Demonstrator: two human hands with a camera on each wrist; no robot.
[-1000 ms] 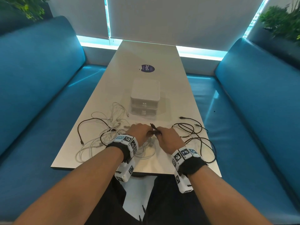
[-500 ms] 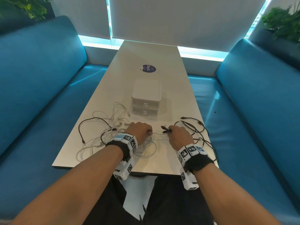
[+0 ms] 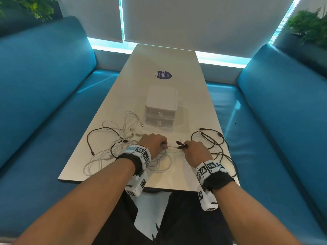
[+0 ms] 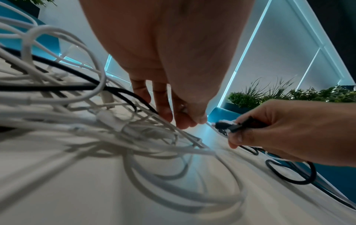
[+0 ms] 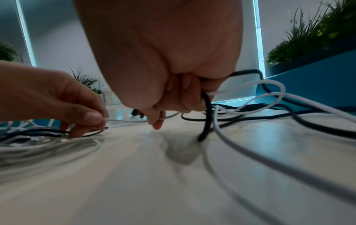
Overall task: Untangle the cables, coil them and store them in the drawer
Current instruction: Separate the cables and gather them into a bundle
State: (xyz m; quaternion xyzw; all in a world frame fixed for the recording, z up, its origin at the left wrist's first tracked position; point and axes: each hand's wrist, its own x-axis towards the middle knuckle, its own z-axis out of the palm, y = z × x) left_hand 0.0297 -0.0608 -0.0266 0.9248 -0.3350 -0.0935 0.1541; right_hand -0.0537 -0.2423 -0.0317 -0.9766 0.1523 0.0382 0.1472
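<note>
White cable heap (image 3: 113, 152) sits left on the table (image 3: 177, 175). Left hand (image 3: 155, 145) pinches one thin white strand (image 5: 123, 120) between thumb and fingertip. Right hand (image 3: 193, 151) is closed around a black plug bundle (image 4: 231, 126) plus the strand's other end. Black cables (image 3: 214, 140) trail right. Drawer unit (image 3: 161, 106) stands behind, both drawers closed. Advice: keep the strand lightly taut, feed slack from the heap, don't yank or loops cinch.

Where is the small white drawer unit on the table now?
In the head view the white drawer unit stands mid-table, just beyond both hands, between the white cables on the left and the black cables on the right.
</note>
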